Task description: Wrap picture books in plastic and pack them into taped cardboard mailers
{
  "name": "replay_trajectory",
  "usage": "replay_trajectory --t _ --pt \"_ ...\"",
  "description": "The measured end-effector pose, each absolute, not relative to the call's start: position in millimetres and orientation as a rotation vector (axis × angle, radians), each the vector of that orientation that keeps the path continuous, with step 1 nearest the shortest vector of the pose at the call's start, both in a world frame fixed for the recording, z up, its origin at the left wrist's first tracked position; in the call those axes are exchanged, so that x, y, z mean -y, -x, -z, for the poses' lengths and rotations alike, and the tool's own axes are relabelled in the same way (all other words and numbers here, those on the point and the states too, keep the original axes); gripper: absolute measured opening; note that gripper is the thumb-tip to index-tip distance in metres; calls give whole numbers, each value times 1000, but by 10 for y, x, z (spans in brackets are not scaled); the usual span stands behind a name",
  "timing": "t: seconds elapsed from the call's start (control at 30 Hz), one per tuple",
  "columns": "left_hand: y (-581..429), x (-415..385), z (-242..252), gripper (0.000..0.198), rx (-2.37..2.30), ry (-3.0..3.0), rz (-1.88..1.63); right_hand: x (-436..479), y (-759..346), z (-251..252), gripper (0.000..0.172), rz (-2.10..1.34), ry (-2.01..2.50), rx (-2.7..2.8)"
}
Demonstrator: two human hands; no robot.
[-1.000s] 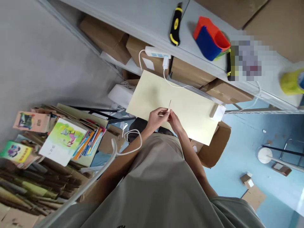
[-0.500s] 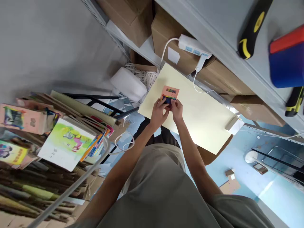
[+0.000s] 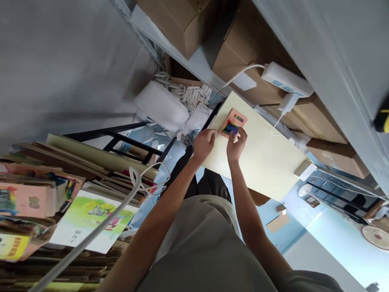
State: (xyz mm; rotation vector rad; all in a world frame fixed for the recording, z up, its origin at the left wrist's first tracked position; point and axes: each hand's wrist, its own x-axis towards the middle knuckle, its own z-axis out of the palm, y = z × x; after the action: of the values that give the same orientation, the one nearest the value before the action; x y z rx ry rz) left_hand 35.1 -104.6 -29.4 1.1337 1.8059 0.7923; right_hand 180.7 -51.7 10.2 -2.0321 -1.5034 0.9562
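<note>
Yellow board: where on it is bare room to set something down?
The wide middle of the yellow board, between the right hand and the small block, is bare. Crowded: the corner with the pink card and left hand.

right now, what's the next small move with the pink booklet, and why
Probably let the right hand press the pink booklet flat. It lies near the far corner of the pale board, the right fingertips at its near edge, and the left hand sits beside it at the board's edge.
</note>
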Motion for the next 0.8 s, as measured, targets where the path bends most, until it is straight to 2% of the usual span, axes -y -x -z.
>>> replay_trajectory --t 0.13,0.3,0.43,0.57,0.8 --pt "64 1214 667 30 -1941 -832 -785 615 -1280 -118 44 -1088 1895 1750" --pt "473 1243 1236 23 -2049 -489 -793 577 -547 322 41 -1470 1763 1935" --pt "728 1190 1569 22 -2031 -307 -800 441 -112 933 36 -1538 1783 2134" --pt "871 1141 1909 17 -2085 -141 -807 248 160 1649 32 -1609 2004 2166" --pt "951 1243 2790 34 -2024 -80 -893 136 260 2899 15 -1717 2525 1892"
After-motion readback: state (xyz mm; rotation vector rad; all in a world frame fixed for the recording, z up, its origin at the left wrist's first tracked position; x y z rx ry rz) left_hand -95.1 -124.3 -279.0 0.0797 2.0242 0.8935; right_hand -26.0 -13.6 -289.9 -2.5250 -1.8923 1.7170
